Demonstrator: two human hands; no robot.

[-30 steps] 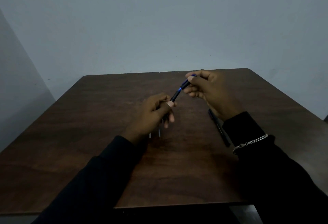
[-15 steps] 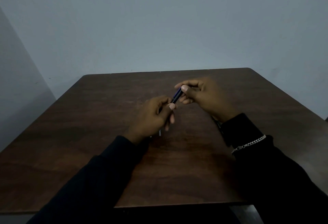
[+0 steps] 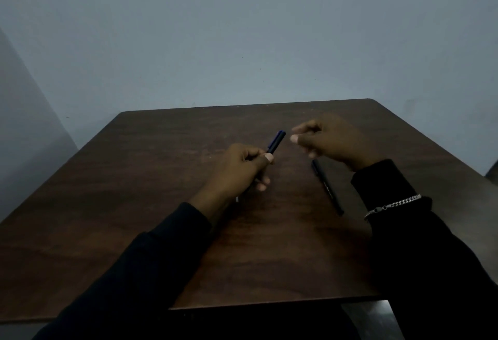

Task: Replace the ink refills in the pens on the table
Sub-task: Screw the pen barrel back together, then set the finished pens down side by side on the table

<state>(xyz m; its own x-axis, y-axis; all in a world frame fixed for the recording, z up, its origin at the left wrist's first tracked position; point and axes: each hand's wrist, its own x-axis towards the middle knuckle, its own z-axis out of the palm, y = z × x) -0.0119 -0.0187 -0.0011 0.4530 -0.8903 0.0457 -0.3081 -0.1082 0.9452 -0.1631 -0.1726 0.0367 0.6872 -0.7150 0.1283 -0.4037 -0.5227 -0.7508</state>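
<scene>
A blue pen (image 3: pixel 276 142) is held above the middle of the tabletop (image 3: pixel 161 178) by the left hand (image 3: pixel 237 170), the grip curled round its lower barrel. The blurred right hand (image 3: pixel 330 143) is seen just beside its top, grip loosely curled, empty. A black pen (image 3: pixel 327 187) is laid near the right wrist, well inside the edges

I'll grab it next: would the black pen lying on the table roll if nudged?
Probably: the black pen looks slim and round, lying flat on the smooth table. Its straight, thin body suggests it is stiff and light.
</scene>
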